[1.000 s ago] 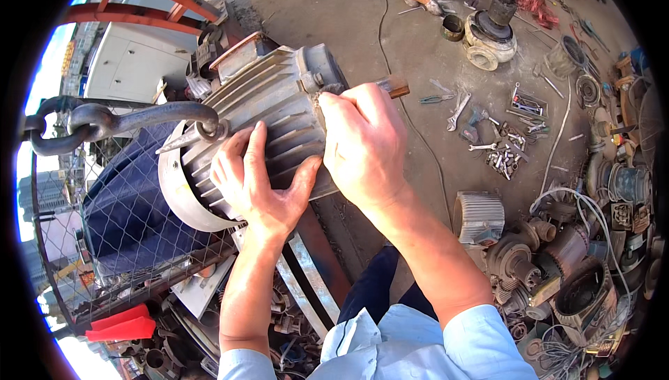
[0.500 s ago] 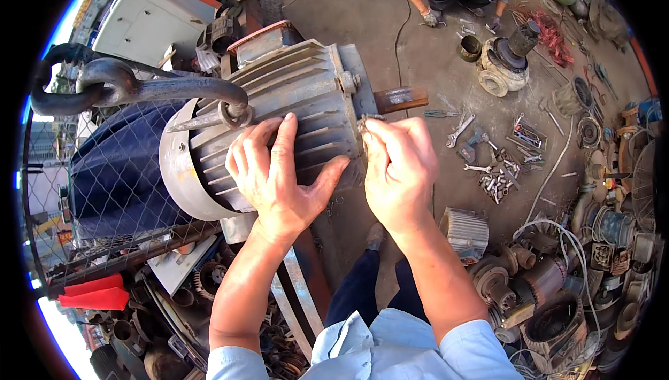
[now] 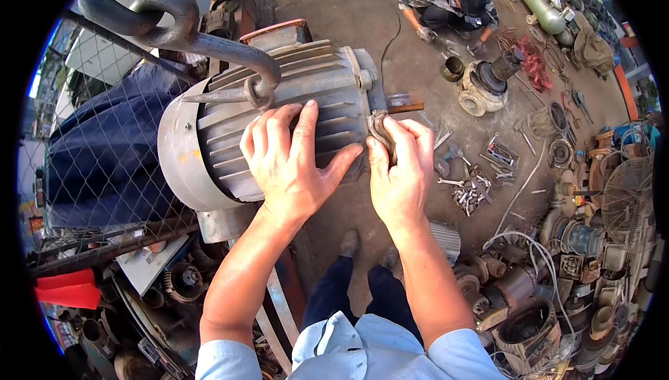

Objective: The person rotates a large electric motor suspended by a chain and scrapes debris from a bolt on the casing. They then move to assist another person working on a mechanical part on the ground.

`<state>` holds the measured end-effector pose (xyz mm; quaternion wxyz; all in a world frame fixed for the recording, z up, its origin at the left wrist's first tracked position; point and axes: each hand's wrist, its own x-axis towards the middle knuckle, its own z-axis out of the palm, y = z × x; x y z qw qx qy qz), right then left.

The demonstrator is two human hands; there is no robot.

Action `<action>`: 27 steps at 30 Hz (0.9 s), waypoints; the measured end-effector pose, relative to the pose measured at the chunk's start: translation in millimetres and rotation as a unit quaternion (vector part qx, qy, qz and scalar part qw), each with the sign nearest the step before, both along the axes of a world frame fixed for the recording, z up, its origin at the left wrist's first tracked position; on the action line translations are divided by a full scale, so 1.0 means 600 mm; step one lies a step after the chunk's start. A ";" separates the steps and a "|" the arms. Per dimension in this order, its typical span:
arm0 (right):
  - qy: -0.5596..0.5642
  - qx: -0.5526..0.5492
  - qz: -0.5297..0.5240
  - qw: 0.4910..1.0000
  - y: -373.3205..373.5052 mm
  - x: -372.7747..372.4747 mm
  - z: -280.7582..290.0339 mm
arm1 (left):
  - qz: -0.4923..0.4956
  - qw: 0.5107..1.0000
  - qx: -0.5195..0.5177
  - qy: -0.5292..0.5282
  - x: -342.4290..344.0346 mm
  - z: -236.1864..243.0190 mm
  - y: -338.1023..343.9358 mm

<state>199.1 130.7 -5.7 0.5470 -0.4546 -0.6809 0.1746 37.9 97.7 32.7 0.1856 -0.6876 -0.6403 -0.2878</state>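
A large grey electric motor (image 3: 310, 66) with cooling fins hangs in front of me, its shaft (image 3: 405, 103) sticking out to the right. A heavy steel hook (image 3: 230, 49) passes through the lifting eye on its top. My left hand (image 3: 289, 157) rests on the fins with thumb and fingers spread, holding nothing. Pinched in my right hand (image 3: 404, 171) is a crumpled, grimy grey-brown rag (image 3: 380, 135), pressed close to the motor's shaft-end rim below the shaft. The fingers partly cover the rag.
A co-worker (image 3: 456, 4) crouches at the back near a pump-like part (image 3: 484, 87). Wrenches and sockets (image 3: 474, 195) lie on the floor to the right. Old motor parts (image 3: 529, 331) crowd the lower right. A chain-link fence (image 3: 104, 150) stands at left.
My right hand has turned so more of the rag shows beside the motor's rim. My left hand stays on the fins. The whole view has shifted, and the hook appears larger.
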 end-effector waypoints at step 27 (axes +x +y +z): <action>-0.049 0.012 -0.040 0.998 0.001 -0.008 0.017 | -0.037 0.999 0.018 -0.011 -0.017 -0.009 0.005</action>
